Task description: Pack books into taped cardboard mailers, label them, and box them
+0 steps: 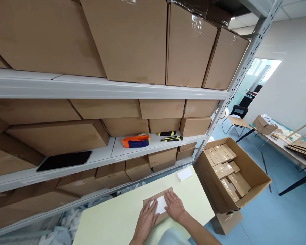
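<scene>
A small flat brown cardboard box (161,218) lies on the pale yellow table (112,217), with a white label (161,205) on its upper face. My left hand (146,219) rests flat on the label's left side, fingers stretched out. On the label's right edge and the box lies my right hand (175,206), its fingers also extended. Neither hand grips anything. A white stack of labels or small white box (185,174) sits near the table's far right corner.
Metal shelving (142,91) full of cardboard boxes stands beyond the table. On its middle shelf are an orange and blue tape dispenser (136,141), yellow-black cutters (172,139) and a black tablet-like object (64,161). At right, a large open carton (255,195) holds several small boxes.
</scene>
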Motion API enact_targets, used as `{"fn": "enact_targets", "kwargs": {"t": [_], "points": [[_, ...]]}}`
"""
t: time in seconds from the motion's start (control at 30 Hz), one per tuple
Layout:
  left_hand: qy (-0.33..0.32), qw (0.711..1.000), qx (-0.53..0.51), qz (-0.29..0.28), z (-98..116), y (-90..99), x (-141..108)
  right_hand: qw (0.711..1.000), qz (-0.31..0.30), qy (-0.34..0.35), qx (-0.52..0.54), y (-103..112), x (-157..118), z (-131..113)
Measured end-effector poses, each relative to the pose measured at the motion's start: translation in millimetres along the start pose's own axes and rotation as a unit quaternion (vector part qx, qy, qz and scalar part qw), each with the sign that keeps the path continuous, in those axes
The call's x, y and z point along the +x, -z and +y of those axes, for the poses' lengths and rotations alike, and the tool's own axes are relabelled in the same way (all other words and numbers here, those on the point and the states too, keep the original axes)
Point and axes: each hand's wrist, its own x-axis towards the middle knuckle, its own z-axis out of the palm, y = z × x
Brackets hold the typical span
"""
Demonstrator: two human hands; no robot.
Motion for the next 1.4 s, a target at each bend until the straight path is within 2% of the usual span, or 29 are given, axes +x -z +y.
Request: {"fn": "enact_targets", "kwargs": {"t": [0.13,0.27,0.4,0.53,0.7,0.87,1.0,1.17,1.27,1.4], "points": [[0.036,0.999,-0.007,0.015,-8,2.0,-11,0.998,-0.027,-0.052,0.007,16,-12,9],[0.045,0.998,-0.017,0.029,-6,1.9,-15,0.997,-0.037,-0.064,0.029,23,-15,5],[0.038,0.999,-0.031,-0.009,5,10.2,-8,0.996,-0.04,-0.08,0.031,17,-4,-5],[0.063,0.996,-0.027,-0.062,18,28.8,9,0.991,-0.05,-0.125,0.027,16,11,-15],[0.095,0.988,-0.008,-0.123,36,56.8,26,0.984,-0.085,-0.155,-0.012,32,25,-23],[0.092,0.987,-0.004,-0.129,44,68.4,32,0.984,-0.095,-0.147,-0.02,48,33,-21],[0.059,0.994,0.002,-0.092,37,52.1,25,0.984,-0.093,-0.149,-0.018,46,31,-19],[0.014,1.0,-0.014,-0.004,22,5.2,-8,0.989,-0.053,-0.137,-0.003,18,9,-27],[0.032,0.999,-0.007,0.003,19,-14.2,-27,0.992,-0.021,-0.125,0.018,2,-9,-30],[0.102,0.995,-0.009,0.003,17,-14.5,-40,0.978,-0.037,-0.204,0.025,2,-25,-22]]}}
